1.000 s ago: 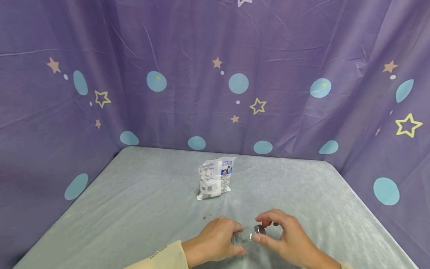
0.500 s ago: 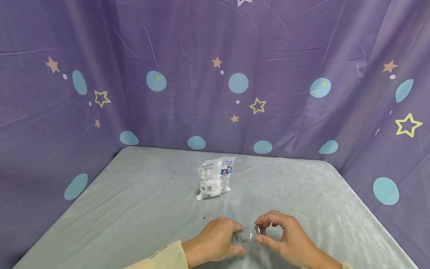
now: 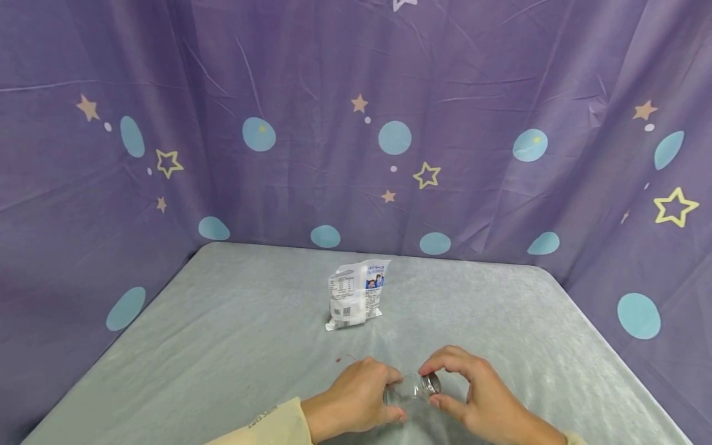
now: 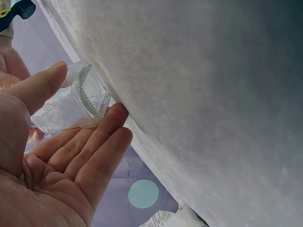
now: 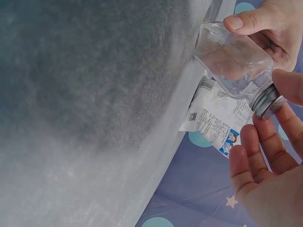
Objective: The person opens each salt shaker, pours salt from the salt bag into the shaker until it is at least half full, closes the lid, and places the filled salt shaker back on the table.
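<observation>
A small clear glass bottle (image 5: 232,59) with a grey metal cap (image 5: 267,101) lies on its side, low over the table, its cap end to the right in the head view. My left hand (image 3: 361,395) grips the bottle's body between thumb and fingers, near its base (image 4: 92,92). At the other end, my right hand (image 3: 481,392) pinches the cap, index finger on the far side and thumb on the near side. In the right wrist view, the remaining right-hand fingers (image 5: 253,153) are loosely bent away from the bottle.
A white printed packet (image 3: 356,295) stands upright on the grey cloth-covered table (image 3: 250,327), beyond my hands. Small red marks (image 3: 338,360) lie on the cloth. A purple patterned curtain (image 3: 334,74) surrounds the table's back and sides.
My right index finger has slid left over the cap and the thumb a little right, uncovering more of the cap. The left hand and bottle have stayed in place.
</observation>
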The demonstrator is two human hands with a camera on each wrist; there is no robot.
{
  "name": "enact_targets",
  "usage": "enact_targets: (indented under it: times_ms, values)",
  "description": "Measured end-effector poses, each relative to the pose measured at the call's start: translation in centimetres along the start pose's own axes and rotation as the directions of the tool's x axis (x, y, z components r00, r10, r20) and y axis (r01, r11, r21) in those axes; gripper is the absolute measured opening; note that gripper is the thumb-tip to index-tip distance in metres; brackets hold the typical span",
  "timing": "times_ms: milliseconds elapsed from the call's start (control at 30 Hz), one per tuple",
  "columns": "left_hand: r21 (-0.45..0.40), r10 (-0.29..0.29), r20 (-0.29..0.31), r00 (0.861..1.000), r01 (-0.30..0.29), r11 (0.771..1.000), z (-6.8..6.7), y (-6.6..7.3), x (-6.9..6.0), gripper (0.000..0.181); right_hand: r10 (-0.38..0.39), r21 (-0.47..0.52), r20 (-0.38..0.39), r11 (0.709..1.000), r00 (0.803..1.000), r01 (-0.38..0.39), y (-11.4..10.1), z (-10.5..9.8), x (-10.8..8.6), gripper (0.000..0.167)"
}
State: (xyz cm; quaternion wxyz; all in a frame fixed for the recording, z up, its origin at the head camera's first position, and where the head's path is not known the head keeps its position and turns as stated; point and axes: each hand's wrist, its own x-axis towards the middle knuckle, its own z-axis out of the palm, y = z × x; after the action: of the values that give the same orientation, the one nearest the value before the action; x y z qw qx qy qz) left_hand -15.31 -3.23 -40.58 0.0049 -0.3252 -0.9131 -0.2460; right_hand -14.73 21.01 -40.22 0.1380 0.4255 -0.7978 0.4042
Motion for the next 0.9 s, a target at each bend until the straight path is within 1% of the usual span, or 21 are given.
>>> enact_targets:
  times_ms: [67, 200, 300, 400, 500, 533, 633, 767, 900]
  values:
    - [0.003, 0.001, -0.002, 1.0, -0.001, 1.0, 0.02, -0.01, 0.01, 0.026, 0.004, 0.004, 0.006, 1.0, 1.0, -0.004, 0.04, 0.0, -0.02, 0.054]
    - [0.0, 0.003, 0.006, 1.0, -0.003, 1.0, 0.06, -0.02, 0.01, 0.027, -0.012, 0.016, 0.002, 1.0, 1.0, 0.012, 0.17, 0.05, -0.07, 0.057]
    - [-0.004, 0.005, 0.011, 1.0, -0.005, 1.0, 0.07, -0.01, 0.0, 0.028, -0.011, -0.006, -0.013, 1.0, 1.0, 0.011, 0.07, 0.06, -0.07, 0.056]
    - [0.001, 0.007, 0.006, 1.0, -0.007, 1.0, 0.05, -0.03, 0.04, 0.029, 0.019, -0.073, -0.041, 0.997, 0.999, -0.021, -0.23, 0.06, 0.01, 0.049]
    - [0.002, 0.006, 0.009, 1.0, -0.006, 1.0, 0.02, -0.05, 0.09, 0.028, 0.086, -0.133, -0.073, 0.987, 0.994, -0.095, -0.58, 0.08, 0.1, 0.039]
    - [0.002, 0.004, 0.012, 1.0, -0.004, 1.0, 0.01, -0.05, 0.09, 0.028, 0.115, -0.138, -0.078, 0.982, 0.99, -0.125, -0.66, 0.08, 0.13, 0.036]
    - [-0.003, -0.003, 0.021, 1.0, 0.003, 1.0, -0.02, -0.02, 0.06, 0.027, 0.175, -0.138, -0.079, 0.973, 0.981, -0.185, -0.81, 0.11, 0.13, 0.028]
    - [0.0, -0.014, 0.029, 0.999, 0.014, 1.0, -0.03, -0.02, 0.06, 0.03, 0.207, -0.122, -0.056, 0.969, 0.977, -0.213, -0.8, 0.19, 0.08, 0.02]
    - [0.001, -0.018, 0.038, 0.999, 0.018, 1.0, -0.09, -0.07, 0.07, 0.035, 0.234, -0.115, -0.034, 0.965, 0.972, -0.236, -0.72, 0.24, 0.05, 0.018]
